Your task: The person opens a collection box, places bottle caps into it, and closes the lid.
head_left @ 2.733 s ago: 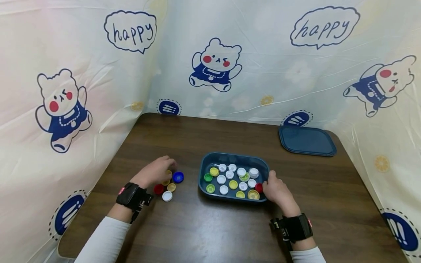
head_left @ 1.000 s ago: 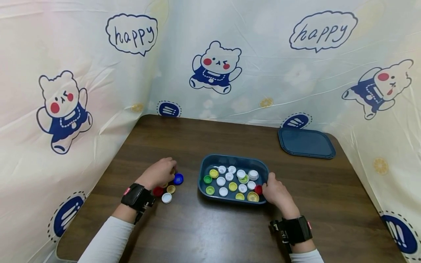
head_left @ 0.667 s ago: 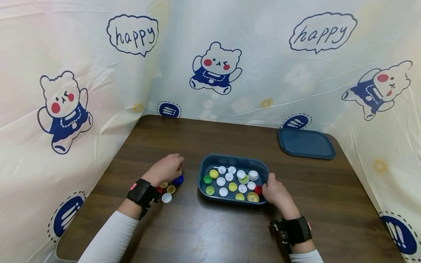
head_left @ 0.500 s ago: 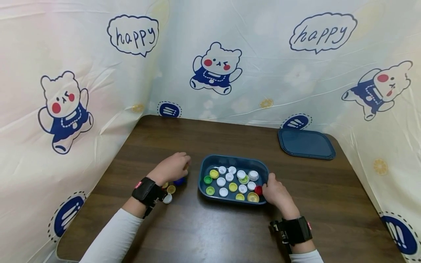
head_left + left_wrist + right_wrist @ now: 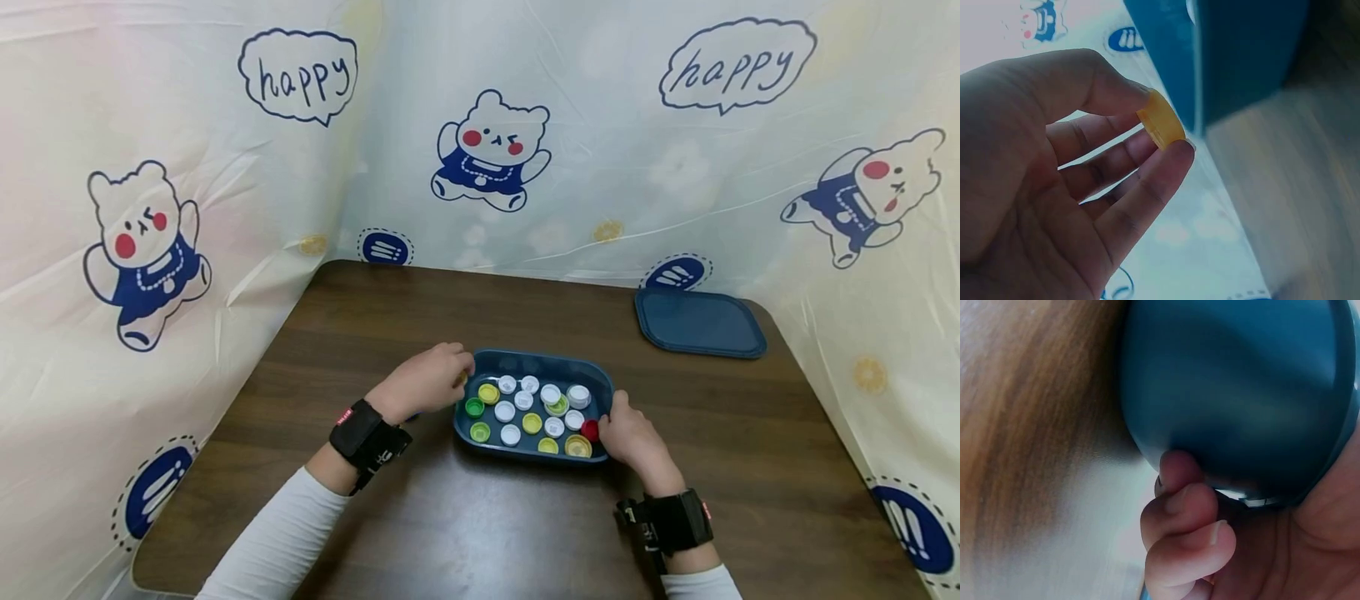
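Observation:
My left hand (image 5: 423, 383) is at the left end of a dark blue rectangular tray (image 5: 540, 360). In the left wrist view its thumb and a finger pinch a yellow bottle cap (image 5: 1163, 119) by the edges, close beside the tray wall. Inside the tray lie several white, yellow and green bottle caps and a red bottle cap (image 5: 590, 430). My right hand (image 5: 637, 433) grips the tray's right end; the right wrist view shows its fingers curled against the outer wall (image 5: 1229, 381). A sliver of a blue bottle cap (image 5: 411, 417) shows under my left wrist, which hides the caps near it.
A flat dark blue lid (image 5: 701, 323) lies at the back right of the brown wooden table (image 5: 480, 533). A pale curtain (image 5: 600, 150) with printed bears hangs behind and along both sides. Each wrist wears a black camera strap (image 5: 678, 521).
My left hand has lifted a yellow bottle cap from the small pile on the left and moved right to the tray's edge. The right hand has kept its hold on the tray.

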Action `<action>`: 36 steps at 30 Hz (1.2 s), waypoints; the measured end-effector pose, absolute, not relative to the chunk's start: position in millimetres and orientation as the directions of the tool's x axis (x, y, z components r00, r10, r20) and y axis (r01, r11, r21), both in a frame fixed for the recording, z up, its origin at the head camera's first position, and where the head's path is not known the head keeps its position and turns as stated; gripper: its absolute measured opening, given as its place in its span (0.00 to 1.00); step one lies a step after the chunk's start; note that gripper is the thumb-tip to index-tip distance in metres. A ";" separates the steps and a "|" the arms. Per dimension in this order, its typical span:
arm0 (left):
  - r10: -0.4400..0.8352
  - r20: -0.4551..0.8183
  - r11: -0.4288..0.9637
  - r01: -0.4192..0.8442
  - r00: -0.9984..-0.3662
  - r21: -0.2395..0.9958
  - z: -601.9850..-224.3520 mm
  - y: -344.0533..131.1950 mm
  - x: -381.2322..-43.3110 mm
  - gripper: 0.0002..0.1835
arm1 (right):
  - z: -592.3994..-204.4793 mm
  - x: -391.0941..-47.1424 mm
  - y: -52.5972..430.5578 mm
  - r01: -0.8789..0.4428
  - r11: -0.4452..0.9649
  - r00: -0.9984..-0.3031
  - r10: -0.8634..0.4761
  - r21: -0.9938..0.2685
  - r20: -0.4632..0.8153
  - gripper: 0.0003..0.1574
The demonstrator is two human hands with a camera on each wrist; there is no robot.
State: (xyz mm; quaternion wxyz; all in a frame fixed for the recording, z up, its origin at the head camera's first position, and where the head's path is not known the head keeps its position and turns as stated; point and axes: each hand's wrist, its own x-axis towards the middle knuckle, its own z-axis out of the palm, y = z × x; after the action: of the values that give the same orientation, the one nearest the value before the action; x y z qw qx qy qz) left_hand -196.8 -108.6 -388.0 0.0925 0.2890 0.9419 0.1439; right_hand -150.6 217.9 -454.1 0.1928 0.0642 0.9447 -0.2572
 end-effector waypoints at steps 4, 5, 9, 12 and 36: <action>0.593 -0.103 0.782 0.540 -0.799 0.312 -386.2 -93.9 -192.8 0.12 | -453.6 -151.5 217.9 0.225 0.856 -0.916 0.023 -0.465 -0.400 0.30; 0.603 -0.103 0.775 0.551 -0.791 0.310 -386.4 -90.5 -192.1 0.12 | -453.4 -151.5 217.7 0.227 0.856 -0.916 0.024 -0.465 -0.401 0.30; 0.646 -0.104 0.745 0.594 -0.757 0.303 -388.1 -79.1 -189.6 0.11 | -453.8 -152.1 217.9 0.226 0.856 -0.915 0.022 -0.465 -0.403 0.29; 0.669 -0.107 0.726 0.616 -0.736 0.306 -388.7 -72.2 -188.2 0.11 | -454.0 -152.1 217.8 0.223 0.858 -0.916 0.021 -0.463 -0.402 0.29; 0.569 -0.079 0.798 0.527 -0.819 0.293 -387.4 -103.4 -189.4 0.15 | -454.9 -151.9 218.8 0.239 0.851 -0.912 0.032 -0.467 -0.409 0.30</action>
State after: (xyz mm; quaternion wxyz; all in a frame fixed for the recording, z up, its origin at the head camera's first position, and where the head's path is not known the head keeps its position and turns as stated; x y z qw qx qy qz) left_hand -189.4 -103.4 -387.4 0.0817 0.2899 0.9446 0.1300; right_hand -151.9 218.8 -454.9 0.1972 0.0718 0.9417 -0.2630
